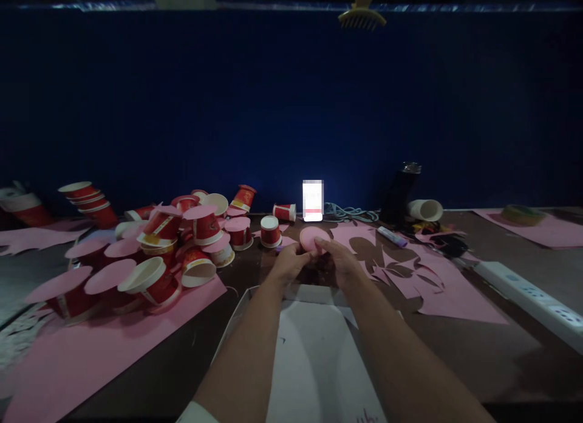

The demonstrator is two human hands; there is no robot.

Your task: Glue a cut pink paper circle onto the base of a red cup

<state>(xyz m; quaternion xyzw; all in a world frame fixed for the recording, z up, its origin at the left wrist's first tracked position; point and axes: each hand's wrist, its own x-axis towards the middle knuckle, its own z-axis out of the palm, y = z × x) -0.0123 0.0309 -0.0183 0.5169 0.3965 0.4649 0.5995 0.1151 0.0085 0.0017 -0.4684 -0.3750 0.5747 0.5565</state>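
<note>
Both my hands are closed on a round pink paper disc (311,236), just beyond the white box. My left hand (291,262) pinches its lower left side. My right hand (339,259) grips its right side, with the thumb and fingers at the edge. Whether anything is under the disc, my fingers hide. Close by on the left stands a red paper cup (270,233) turned upside down, and another red cup (285,212) lies on its side behind it. A lit phone (313,199) leans upright behind the disc.
Many red paper cups (204,225), several topped with pink discs, crowd the left on a pink sheet (104,362). Cut pink paper (449,289) and a glue stick (392,236) lie right. A power strip (531,298), dark bottle (399,192) and white box (319,350) are nearby.
</note>
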